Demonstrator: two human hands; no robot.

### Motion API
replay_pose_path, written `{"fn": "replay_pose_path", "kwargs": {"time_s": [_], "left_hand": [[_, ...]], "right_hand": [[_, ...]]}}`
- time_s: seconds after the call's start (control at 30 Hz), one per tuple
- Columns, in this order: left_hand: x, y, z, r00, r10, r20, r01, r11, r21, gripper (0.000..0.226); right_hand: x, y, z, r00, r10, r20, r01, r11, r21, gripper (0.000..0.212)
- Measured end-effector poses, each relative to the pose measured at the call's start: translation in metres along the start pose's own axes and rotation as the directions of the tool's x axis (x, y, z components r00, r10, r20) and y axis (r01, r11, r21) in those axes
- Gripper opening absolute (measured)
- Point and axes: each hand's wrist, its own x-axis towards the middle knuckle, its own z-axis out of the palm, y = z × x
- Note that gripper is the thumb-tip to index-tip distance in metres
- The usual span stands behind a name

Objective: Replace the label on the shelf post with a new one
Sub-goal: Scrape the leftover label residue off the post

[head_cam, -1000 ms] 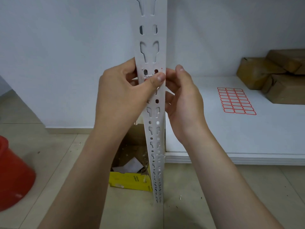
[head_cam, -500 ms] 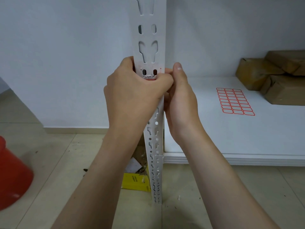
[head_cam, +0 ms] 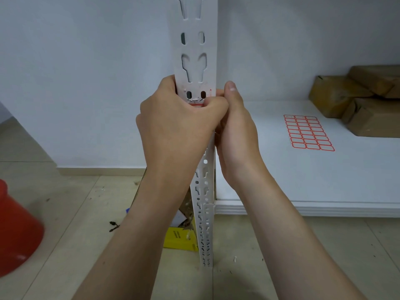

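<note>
Shelving fills the right half of the view: a white shelf board (head_cam: 324, 180) runs back to a plain pale wall (head_cam: 86, 83), and the slotted white shelf post (head_cam: 195, 68) rises upright at the board's front left corner, from the floor past the top of the frame. Both hands meet on the post above board level. The left hand (head_cam: 175, 128) wraps the post's front, fingers curled tight, its thumb pressed onto a red-bordered label (head_cam: 195, 104) stuck just under a pair of oval slots; only the label's top edge shows above the thumb. The right hand (head_cam: 236, 131) closes on the post's right edge, thumb up, fingertips touching the left hand's; whether it pinches the label itself cannot be told. Torn paper residue and red specks mark the post just above the label. Toward the back of the board lies a sheet of red-bordered labels (head_cam: 308, 132), with brown cardboard boxes (head_cam: 359, 100) stacked at the back right corner. Beige floor tiles (head_cam: 71, 213) carry scattered debris, a yellow box (head_cam: 178, 238) behind the post's foot, and a red bucket (head_cam: 17, 230) at the left edge.
</note>
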Motion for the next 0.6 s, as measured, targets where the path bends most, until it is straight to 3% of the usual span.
{"fn": "replay_pose_path", "kwargs": {"time_s": [0.4, 0.6], "left_hand": [[-0.0020, -0.0031, -0.0005, 1.000, 0.028, 0.002, -0.028, 0.999, -0.042, 0.015], [-0.0026, -0.0034, -0.0009, 1.000, 0.026, 0.009, -0.025, 0.998, -0.054, 0.015]], "right_hand": [[-0.0010, -0.0011, 0.0003, 1.000, 0.005, -0.005, -0.005, 1.000, -0.004, 0.073], [-0.0005, 0.0008, 0.0006, 1.000, -0.004, -0.024, 0.003, 0.999, -0.038, 0.058]]}}
